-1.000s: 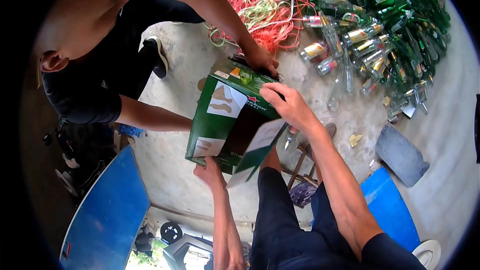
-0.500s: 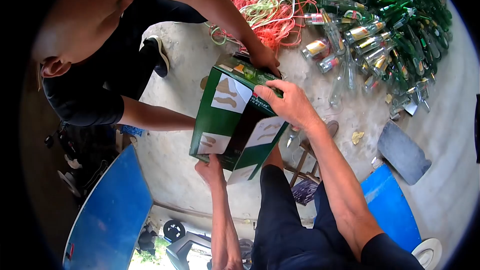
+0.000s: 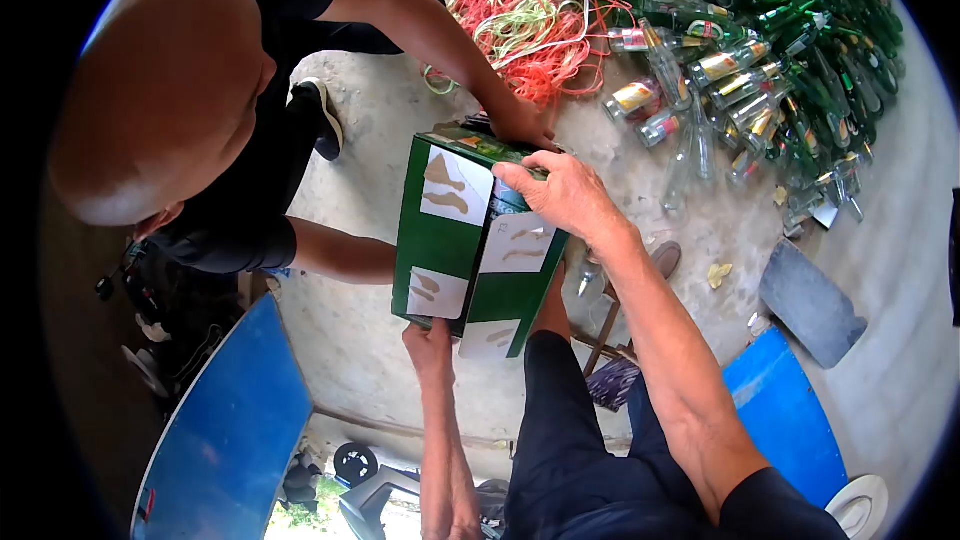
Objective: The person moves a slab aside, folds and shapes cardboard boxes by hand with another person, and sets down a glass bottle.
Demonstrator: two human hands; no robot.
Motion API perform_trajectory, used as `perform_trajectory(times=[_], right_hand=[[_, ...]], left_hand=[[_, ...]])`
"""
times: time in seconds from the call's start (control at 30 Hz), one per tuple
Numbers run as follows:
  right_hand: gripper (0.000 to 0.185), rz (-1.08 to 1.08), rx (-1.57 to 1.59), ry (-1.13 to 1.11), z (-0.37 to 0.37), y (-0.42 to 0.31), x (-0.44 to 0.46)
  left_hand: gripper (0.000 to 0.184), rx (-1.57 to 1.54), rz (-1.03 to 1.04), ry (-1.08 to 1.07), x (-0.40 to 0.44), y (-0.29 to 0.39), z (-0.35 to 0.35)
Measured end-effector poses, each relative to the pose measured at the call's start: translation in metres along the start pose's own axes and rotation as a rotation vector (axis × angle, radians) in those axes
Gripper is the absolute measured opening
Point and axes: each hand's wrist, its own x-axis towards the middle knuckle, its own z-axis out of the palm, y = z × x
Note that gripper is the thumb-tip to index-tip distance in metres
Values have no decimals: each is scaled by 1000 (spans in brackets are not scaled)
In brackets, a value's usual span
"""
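A green cardboard box (image 3: 430, 245) with white patches and torn brown marks is held up in front of me. Two of its flaps lie nearly side by side, with a narrow dark gap between them. My left hand (image 3: 430, 348) grips the box's lower edge, its fingertips partly hidden beneath. My right hand (image 3: 568, 195) is closed on the upper right edge, thumb over the top. Across from me, a co-worker's hand (image 3: 522, 123) touches the far upper side of the box.
Many glass bottles (image 3: 735, 65) lie heaped at upper right. Tangled red and green straps (image 3: 520, 15) are at the top. A grey slab (image 3: 812, 305) and blue panels (image 3: 225, 430) flank me. The co-worker (image 3: 160, 90) leans in from the left.
The box's right flap has swung down toward the left flap, narrowing the dark opening. My hands remain on the box. The co-worker's head has moved lower.
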Motion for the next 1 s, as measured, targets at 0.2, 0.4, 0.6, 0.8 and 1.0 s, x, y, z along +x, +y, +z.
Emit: perform_trajectory(times=[0.2,0.4,0.6,0.8,1.0], right_hand=[[70,57,31,-11,-11,5,-2],[67,-5,81,64,-2,16,1],[64,-55,-4,146,9,15,-6],[61,-47,-32,76,-1,28,2],[65,-61,-2,80,1,30,2]], left_hand=[[70,-118,172,-40,-30,74,-31],[63,473,516,4,21,96,27],[57,473,493,-16,15,96,20],[53,433,594,-108,19,94,26],[52,395,492,-331,86,142,53]])
